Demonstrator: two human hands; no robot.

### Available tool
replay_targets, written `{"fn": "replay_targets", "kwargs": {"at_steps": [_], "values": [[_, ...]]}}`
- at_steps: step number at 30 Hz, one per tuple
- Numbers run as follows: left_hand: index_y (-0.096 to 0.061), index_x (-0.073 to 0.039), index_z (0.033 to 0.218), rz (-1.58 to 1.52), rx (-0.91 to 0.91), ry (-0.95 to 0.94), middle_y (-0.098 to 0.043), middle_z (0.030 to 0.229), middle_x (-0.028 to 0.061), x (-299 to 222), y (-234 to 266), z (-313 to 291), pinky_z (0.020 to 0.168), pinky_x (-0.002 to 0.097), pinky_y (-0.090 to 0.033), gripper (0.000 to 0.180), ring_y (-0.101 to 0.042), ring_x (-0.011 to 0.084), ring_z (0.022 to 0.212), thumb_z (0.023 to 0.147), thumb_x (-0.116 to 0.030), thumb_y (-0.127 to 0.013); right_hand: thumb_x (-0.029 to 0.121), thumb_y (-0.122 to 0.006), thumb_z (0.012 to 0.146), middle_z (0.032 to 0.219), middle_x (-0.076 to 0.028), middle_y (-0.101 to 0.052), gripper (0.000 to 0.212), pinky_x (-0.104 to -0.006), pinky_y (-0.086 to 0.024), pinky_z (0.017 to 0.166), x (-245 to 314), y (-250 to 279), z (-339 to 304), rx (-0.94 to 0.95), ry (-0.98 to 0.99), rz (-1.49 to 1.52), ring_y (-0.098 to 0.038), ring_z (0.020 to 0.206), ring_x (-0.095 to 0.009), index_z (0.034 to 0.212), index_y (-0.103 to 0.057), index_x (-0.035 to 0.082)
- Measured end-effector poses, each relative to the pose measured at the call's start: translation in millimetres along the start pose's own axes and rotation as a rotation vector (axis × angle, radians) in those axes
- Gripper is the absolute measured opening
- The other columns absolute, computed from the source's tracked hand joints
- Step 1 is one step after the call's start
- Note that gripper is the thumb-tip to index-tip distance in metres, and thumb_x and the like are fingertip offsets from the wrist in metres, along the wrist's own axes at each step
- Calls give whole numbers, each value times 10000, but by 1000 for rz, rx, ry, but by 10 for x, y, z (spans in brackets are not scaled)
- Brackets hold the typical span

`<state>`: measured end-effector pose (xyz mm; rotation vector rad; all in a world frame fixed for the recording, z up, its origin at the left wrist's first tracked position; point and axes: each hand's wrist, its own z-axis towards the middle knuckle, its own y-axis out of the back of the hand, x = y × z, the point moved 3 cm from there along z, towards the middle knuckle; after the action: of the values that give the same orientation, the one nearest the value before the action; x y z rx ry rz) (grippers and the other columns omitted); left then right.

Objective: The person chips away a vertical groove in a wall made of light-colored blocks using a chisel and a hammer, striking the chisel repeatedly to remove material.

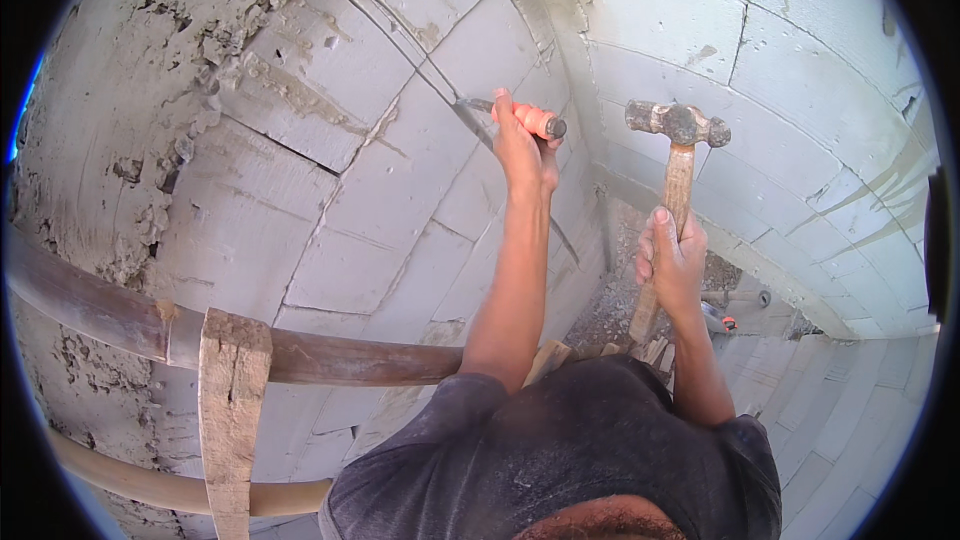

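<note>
My left hand (524,162) is closed around the orange grip of a chisel (538,121). The chisel's dark metal tip meets the grey block wall (400,190) at the lower end of two narrow parallel grooves (385,25) cut into it. To the right, my right hand (674,265) grips the wooden handle of a ball-peen hammer (679,124). The hammer is held upright, its worn metal head above my fist and apart from the chisel.
A second block wall (800,110) meets the first at a corner. Left of my body run bamboo poles (340,357) and a rough wooden board (235,380). Far below lie rubble (625,285) and a tool with a red-orange end (722,321).
</note>
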<state>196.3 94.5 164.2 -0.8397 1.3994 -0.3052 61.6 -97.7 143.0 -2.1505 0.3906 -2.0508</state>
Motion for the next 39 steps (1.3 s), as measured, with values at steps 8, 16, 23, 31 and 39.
{"fn": "replay_targets", "kwargs": {"at_steps": [8,16,23,31,39], "values": [[-412,-117,825,-184,-77,-33,-452,741,20,105,68,41,536,333,-353,276,-509,177,624,947,-347,-504,282,-499,1031,613,-16,-478,283,-252,-387,402,282,55,-121,-8,129,11,-464,437,-85,899,-479,31],[-428,-98,814,-225,3,-90,-471,744,44,-69,-216,-131,565,334,-402,305,-522,197,651,940,-361,-517,326,-449,1045,619,-25,-492,311,-244,-398,425,430,89,-119,0,315,37,-473,446,-98,938,-474,34],[-443,-104,806,-280,61,-84,-476,739,38,-113,-222,-42,584,348,-401,316,-525,195,643,938,-380,-520,441,-485,1017,632,-46,-504,426,-243,-407,426,608,10,-139,-20,393,117,-487,459,-102,914,-470,27],[-445,-126,802,-335,96,-67,-469,733,10,-176,-296,-69,624,344,-371,291,-507,179,632,944,-375,-498,500,-510,990,651,-58,-507,505,-243,-406,438,705,-10,-148,1,454,67,-492,476,-120,962,-485,-4],[-419,-120,811,-391,43,-83,-460,768,22,-240,-307,40,636,346,-385,310,-508,183,670,964,-389,-451,521,-519,976,679,-91,-498,521,-288,-426,450,807,-226,-161,-7,657,182,-489,497,-156,1020,-463,4]]}}
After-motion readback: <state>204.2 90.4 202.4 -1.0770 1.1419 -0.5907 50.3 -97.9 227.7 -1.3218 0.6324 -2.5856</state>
